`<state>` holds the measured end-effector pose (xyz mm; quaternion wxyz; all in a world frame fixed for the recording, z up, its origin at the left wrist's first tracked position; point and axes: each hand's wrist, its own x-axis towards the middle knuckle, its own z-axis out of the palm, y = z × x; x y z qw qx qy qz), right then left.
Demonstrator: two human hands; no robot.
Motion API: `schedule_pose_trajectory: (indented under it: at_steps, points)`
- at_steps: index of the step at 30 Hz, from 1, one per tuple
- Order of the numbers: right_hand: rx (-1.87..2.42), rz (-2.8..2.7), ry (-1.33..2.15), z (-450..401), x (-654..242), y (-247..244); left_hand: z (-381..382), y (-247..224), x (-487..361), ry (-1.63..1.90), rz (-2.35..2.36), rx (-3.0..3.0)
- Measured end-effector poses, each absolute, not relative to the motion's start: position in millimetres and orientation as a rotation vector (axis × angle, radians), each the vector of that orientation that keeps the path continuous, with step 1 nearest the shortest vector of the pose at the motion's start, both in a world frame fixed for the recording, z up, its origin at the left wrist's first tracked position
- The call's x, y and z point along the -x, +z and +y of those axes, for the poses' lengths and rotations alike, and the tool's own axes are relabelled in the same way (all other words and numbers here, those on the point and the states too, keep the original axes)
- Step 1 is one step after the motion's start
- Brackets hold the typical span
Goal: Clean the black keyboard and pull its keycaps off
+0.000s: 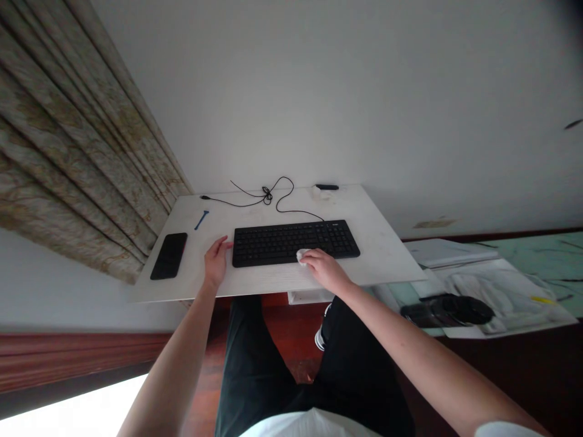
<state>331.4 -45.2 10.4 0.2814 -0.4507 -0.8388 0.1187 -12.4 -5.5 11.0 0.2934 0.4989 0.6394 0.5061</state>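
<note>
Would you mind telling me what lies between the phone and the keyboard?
In the head view, the left hand lies between the phone and the keyboard.

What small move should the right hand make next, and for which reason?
Probably slide the white wad lightly along the keyboard: the right hand already holds it at the front edge, and the left hand sits by the left end, where it could steady things.

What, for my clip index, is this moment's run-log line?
left hand: beside keyboard | right hand: holds white wad at keyboard's front edge | phone: left of keyboard
</note>
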Motion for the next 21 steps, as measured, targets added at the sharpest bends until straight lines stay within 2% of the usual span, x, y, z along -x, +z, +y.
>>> schedule_pose_trajectory:
  at_steps: [7,11,15,21]
  points:
    - [1.367,-2.114,0.214,-51.5,-439.8,9.8,-4.4,10.0,12.5,1.318,1.699,-1.339]
    - [1.448,-2.042,0.153,-54.5,-472.3,7.3,-3.1,9.0,11.3,1.321,1.718,-1.355]
    - [1.439,-2.010,0.134,-54.9,-460.5,4.5,-4.2,10.5,9.4,1.317,1.719,-1.386]
    - [1.299,-2.059,0.228,-50.8,-396.0,3.2,-5.0,9.6,9.2,1.328,1.695,-1.389]
